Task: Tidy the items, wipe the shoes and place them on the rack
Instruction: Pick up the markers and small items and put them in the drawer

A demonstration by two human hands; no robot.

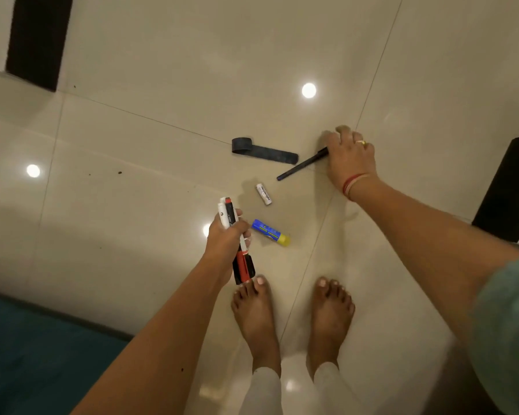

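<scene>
Two hands work over a glossy tiled floor (132, 175). Left hand (226, 239), at 7 o'clock from the frame centre, has its fingers curled tight round a bundle of markers (226, 215); white and black caps project above the fist, red and black barrels below it. Right hand (349, 157), at 2 o'clock from centre, is lowered to the floor with fingers bent over the upper end of a black pen (301, 164); the pen's other end rests on the tile and points toward 8 o'clock. Three items lie loose on the floor between the hands: a dark strap (264, 151), one end looped, at 9 o'clock of the right hand; a white tube (263, 194) at 6 o'clock of the strap; a blue glue stick (268, 232) with a yellow cap, just beside the left hand at its 3 o'clock. Bare feet (255, 307) stand at 6 o'clock. A teal mat (27, 354) occupies the 8 o'clock corner
</scene>
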